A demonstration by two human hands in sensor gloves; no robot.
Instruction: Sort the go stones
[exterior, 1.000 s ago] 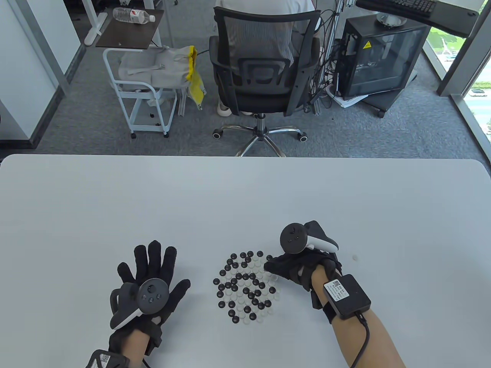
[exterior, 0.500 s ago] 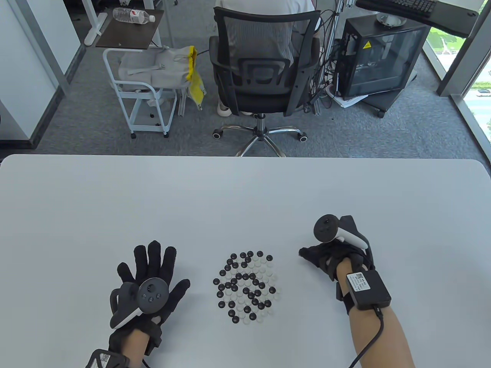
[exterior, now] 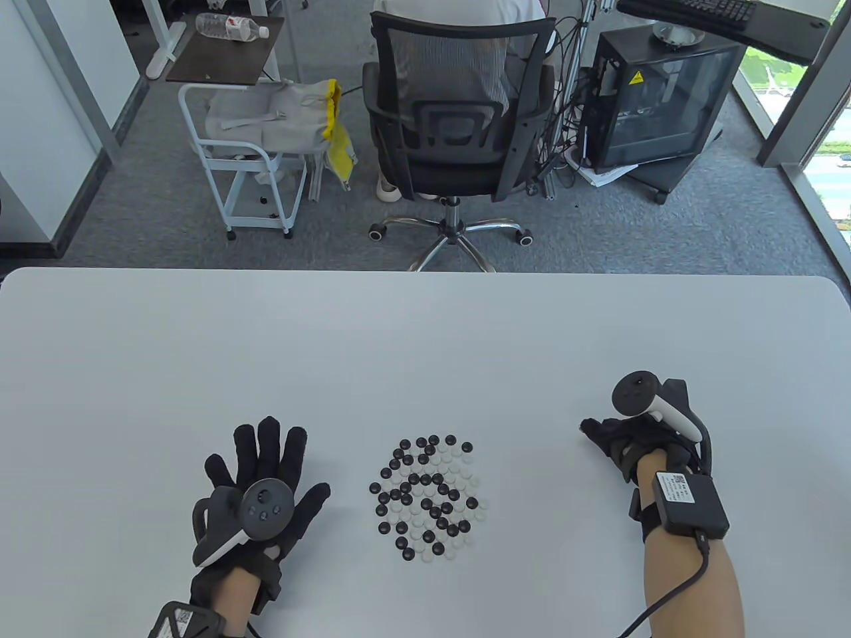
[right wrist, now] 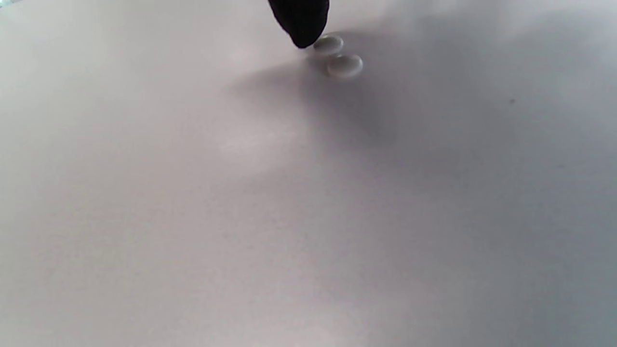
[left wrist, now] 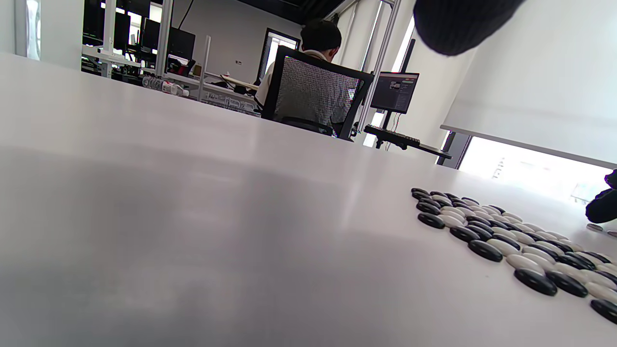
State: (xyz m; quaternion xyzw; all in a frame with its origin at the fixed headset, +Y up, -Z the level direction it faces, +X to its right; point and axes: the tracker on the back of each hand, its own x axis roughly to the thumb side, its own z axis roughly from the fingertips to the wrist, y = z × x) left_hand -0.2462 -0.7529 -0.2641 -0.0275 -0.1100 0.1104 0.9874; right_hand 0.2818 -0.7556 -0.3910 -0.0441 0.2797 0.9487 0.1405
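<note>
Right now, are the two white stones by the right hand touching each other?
Apart. The right wrist view shows a thin strip of table between the two white stones, beside the fingertip.

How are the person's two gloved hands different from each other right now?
The left hand lies flat with its fingers spread, left of the pile of stones; the right hand has its fingers bent, out to the pile's right. The left hand touches no stone; a right fingertip sits at one of two white stones lying apart from the pile. Both wear black gloves with a tracker strapped on the back.
</note>
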